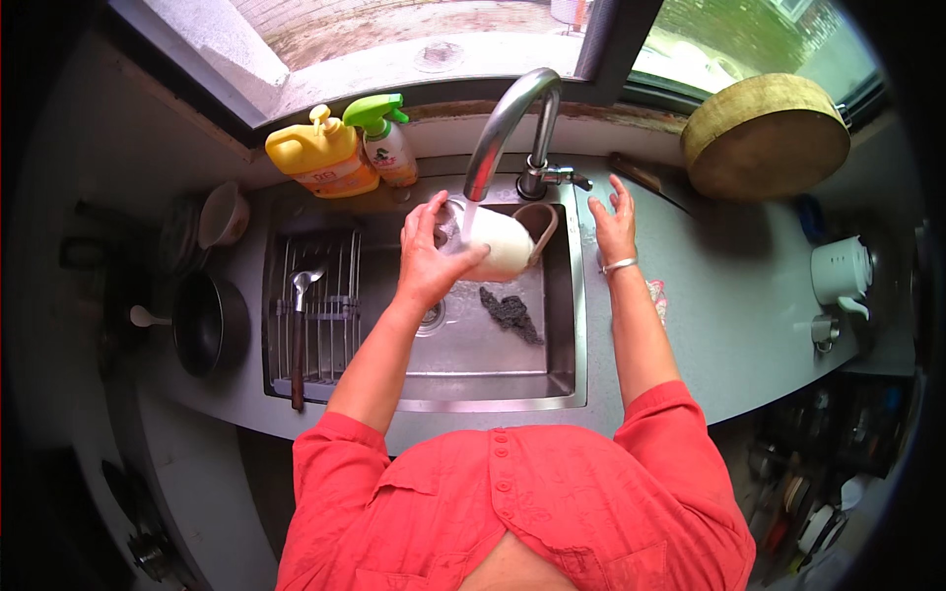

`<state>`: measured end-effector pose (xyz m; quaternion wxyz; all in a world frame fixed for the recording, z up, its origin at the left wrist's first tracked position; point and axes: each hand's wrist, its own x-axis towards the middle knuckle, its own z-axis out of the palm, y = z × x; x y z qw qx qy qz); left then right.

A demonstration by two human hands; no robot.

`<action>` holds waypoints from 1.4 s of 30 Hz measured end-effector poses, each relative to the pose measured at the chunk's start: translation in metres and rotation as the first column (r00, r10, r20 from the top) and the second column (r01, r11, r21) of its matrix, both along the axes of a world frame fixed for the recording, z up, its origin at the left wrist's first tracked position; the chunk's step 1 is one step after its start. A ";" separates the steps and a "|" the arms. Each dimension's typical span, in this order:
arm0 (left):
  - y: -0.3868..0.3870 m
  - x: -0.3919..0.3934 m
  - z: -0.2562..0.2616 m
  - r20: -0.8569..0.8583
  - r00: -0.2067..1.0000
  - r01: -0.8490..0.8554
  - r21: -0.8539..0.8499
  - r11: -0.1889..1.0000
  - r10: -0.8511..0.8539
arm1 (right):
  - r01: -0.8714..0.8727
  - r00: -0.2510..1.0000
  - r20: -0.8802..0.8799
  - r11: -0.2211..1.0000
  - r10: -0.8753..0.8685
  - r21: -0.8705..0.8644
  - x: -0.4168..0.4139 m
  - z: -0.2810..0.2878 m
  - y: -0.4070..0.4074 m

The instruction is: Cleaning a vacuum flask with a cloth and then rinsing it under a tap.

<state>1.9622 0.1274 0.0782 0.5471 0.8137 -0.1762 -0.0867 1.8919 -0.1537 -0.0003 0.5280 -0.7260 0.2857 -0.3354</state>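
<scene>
Tilted on its side under the running faucet (pixel 482 159), a white cylindrical container (pixel 502 247) with a looped beige handle or strap (pixel 548 229) is in my left hand (pixel 436 255). Water runs from the spout at the container's left end. My right hand (pixel 615 221), with a bangle on the wrist, is empty, its fingers apart beside the faucet lever (pixel 580 179). A dark scouring cloth or mesh (pixel 511 314) lies on the floor of the steel sink (pixel 473 358), to the right of the drain (pixel 431 318).
A wire rack (pixel 325 309) with a wooden-handled utensil (pixel 298 340) occupies the sink's left side. Behind stand a yellow detergent jug (pixel 325 159) and a spray bottle (pixel 388 151). A black pot (pixel 211 323) is left; a knife (pixel 643 177), round wooden board (pixel 772 140) and white kettle (pixel 841 270) are right.
</scene>
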 end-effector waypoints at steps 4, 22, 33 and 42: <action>0.009 -0.014 0.020 0.399 0.899 0.031 0.358 0.933 -0.183 | -0.157 0.984 -0.063 0.983 0.164 0.094 0.019 -0.010 -0.022; 0.096 -0.057 0.047 0.468 0.867 -0.074 0.460 0.885 -0.171 | -0.326 0.941 -0.098 0.945 0.325 0.008 -0.015 -0.019 0.046; 0.129 -0.065 0.059 0.292 0.955 -0.044 -0.005 0.999 0.043 | -0.638 0.651 -0.075 0.598 0.755 0.485 -0.057 -0.051 0.128; 0.133 -0.078 0.046 -0.199 0.964 -0.252 -0.488 0.836 0.175 | -0.639 0.379 0.444 -0.117 0.812 0.760 -0.075 0.012 0.161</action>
